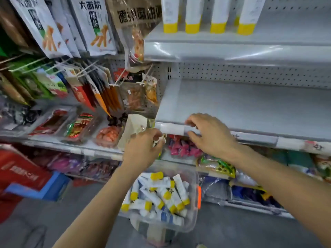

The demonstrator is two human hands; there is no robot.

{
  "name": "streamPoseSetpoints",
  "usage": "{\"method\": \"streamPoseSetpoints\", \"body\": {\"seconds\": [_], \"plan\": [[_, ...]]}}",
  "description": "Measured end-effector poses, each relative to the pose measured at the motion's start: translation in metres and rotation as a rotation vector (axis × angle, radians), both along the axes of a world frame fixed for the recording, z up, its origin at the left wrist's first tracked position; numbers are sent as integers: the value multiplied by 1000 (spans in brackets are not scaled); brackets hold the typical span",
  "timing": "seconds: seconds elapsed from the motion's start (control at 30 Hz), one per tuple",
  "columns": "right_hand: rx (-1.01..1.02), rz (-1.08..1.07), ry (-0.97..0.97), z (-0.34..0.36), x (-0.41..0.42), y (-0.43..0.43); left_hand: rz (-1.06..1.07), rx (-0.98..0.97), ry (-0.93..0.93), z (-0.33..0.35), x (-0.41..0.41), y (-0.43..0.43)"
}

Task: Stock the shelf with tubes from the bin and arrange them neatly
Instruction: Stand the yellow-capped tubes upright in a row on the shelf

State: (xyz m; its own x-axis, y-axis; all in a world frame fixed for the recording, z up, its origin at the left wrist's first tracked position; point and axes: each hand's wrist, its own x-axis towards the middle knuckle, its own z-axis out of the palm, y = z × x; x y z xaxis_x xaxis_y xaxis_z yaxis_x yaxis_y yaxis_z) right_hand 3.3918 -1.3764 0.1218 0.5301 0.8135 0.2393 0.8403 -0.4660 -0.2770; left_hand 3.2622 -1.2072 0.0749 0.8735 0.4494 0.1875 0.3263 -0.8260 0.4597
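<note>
Right hand: fingers curled; index finger above and thumb below the front rail of the middle shelf, pinching the rail at the right end of a white label.
Left hand: just left of the right hand, under the left end of the rail; fingers curled round a small pale item; what the item is cannot be told.
Hand spacing: close together, not touching.
Bin: clear plastic, near, directly below both hands and between the two forearms; orange latch on its right side.
Tubes in bin: white bodies with yellow caps, lying loose in a crossed heap.
Middle shelf deck: grey, with a perforated back panel behind it.
Upper shelf: far, above the middle shelf; four standing tubes in a front row, yellow caps down, tops cut off by the frame edge.
Lower shelf, right section: pink packets just under the right hand; a green and yellow bag to their right.
Left section: hanging snack packets on pegs; trays of packaged food on the shelf below them.
Floor, near left: a red and blue box.
</note>
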Motion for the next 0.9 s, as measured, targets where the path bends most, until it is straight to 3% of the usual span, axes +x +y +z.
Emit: {"method": "streamPoseSetpoints", "body": {"seconds": [0.17, 0.27, 0.37, 0.47, 0.67, 0.77, 0.9], "plan": [[-294, 56, 308, -100, -7, 24, 125, -365, 246, -105, -32, 14], [-405, 39, 532, -170, -6, 39, 264, -685, 288, -158, -39, 18], [-367, -138, 796, -238, -4, 50, 442, -1136, 252, -200, -36, 18], [-331, -392, 924, -297, -1, 52, 625, -1491, 280, -240, -22, 9], [-486, -526, 909, -379, 8, 51, 858, -1801, 136, -317, 18, -21], [-564, -566, 890, -399, 9, 57, 972, -1786, 127, -344, 39, -24], [-598, -631, 910, -422, 4, 63, 1163, -1731, -19, -371, 55, -22]]}}
